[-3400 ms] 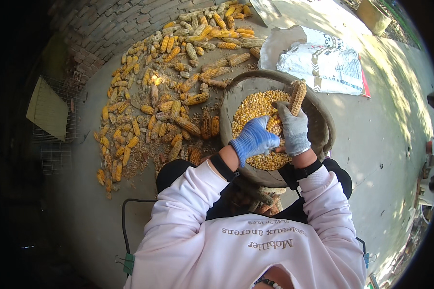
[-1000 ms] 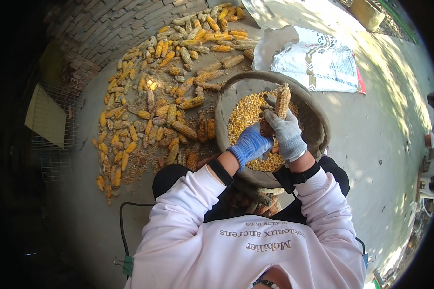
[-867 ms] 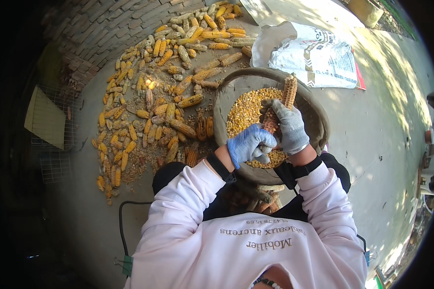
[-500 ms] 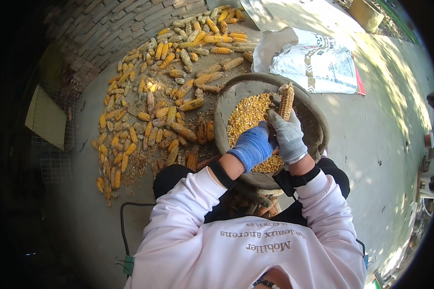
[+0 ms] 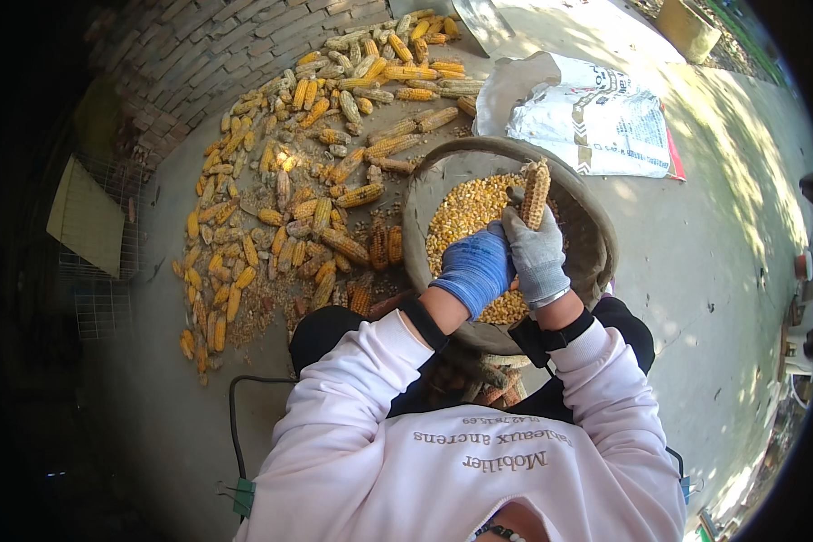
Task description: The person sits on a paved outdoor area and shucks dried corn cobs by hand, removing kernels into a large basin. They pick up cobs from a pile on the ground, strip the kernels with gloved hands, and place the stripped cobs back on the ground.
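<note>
Gloved in grey, my right hand (image 5: 535, 257) is wrapped round a corn cob (image 5: 535, 196) that points up and away, its visible side mostly stripped to pale brown. My left hand (image 5: 477, 269), in a blue glove, is closed and pressed against the right one; its fingertips and anything inside them are hidden. Both hands are over a round, grey-brown basin (image 5: 415, 210), which holds loose yellow kernels (image 5: 465, 210). A dark tip, perhaps a glove finger, shows beside the cob.
A wide heap of corn ears (image 5: 321, 212) covers the ground left of the basin. Behind it lies a white sack (image 5: 596, 117). A brick surface (image 5: 217, 59) is at the far left, with a wire cage (image 5: 108, 235) nearer. Stripped cobs (image 5: 492, 384) lie beneath the basin.
My left hand has shifted slightly up and right, closer against the right hand. The cob has tipped a little and sits slightly lower in my right hand.
</note>
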Tool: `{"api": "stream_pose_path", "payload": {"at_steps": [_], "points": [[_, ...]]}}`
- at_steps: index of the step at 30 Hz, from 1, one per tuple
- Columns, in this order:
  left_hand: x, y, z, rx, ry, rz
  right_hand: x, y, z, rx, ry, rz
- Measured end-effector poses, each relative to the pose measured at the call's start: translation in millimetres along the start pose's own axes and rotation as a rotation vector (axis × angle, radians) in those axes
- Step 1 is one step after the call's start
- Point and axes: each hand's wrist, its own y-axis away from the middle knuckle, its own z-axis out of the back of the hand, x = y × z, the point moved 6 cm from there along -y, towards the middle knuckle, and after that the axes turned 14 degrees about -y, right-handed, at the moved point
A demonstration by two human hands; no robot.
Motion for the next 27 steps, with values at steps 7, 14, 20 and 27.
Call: {"api": "stream_pose_path", "payload": {"at_steps": [7,14,20,27], "points": [[9.4,11.8,-24.4,0.337,1.102,0.157,-22.9,-10.9,13.2,-0.053,-0.174,-0.265],[23.3,15.1,-17.9,0.441,1.362,0.101,-14.1,-17.0,18.9,0.119,-0.259,-0.371],[32.2,-4.0,-24.5,-0.071,0.713,0.133,-2.4,8.9,-6.8,0.222,-0.331,-0.109],[16.5,13.4,-34.7,0.256,1.26,0.283,-11.5,-6.9,10.3,-0.056,-0.222,-0.156]]}}
